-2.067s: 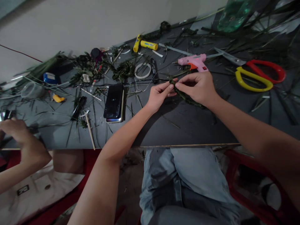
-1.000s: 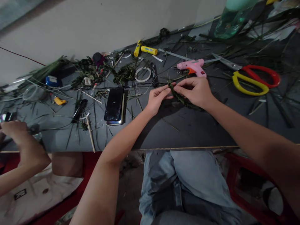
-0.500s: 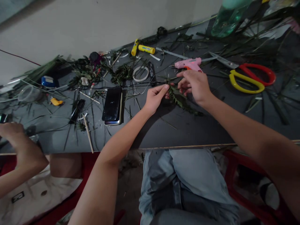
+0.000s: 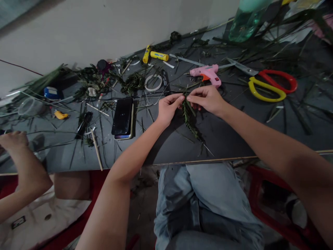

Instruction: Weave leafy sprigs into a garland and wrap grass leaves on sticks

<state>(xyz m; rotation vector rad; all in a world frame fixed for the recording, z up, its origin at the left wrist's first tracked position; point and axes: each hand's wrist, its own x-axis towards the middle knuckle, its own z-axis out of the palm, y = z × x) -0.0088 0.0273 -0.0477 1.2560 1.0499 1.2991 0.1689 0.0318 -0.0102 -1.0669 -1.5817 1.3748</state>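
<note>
A braided strip of dark green leaves [image 4: 189, 121] hangs down toward me over the grey table, its lower end trailing thin loose strands. My left hand [image 4: 169, 107] pinches its top end between thumb and fingers. Right beside it, my right hand [image 4: 205, 100] pinches the same top end, thumb and forefinger almost touching the left thumb. Just behind my right hand lies a pink glue gun [image 4: 205, 73] with an orange trigger. A black marker [image 4: 164, 78] and a white ring-shaped roll [image 4: 153, 83] lie behind my left hand.
Scissors [image 4: 267, 85] with red and yellow handles lie to the right. Two stacked phones [image 4: 122, 118] are left of my hands. Yellow glue tubes [image 4: 159, 56], a green bottle [image 4: 246, 22] and leaf scraps lie farther back. A co-worker's hand [image 4: 14, 140] is at far left.
My right hand has moved left and closed on the top of the braid beside my left hand. The braid now hangs more steeply toward me.
</note>
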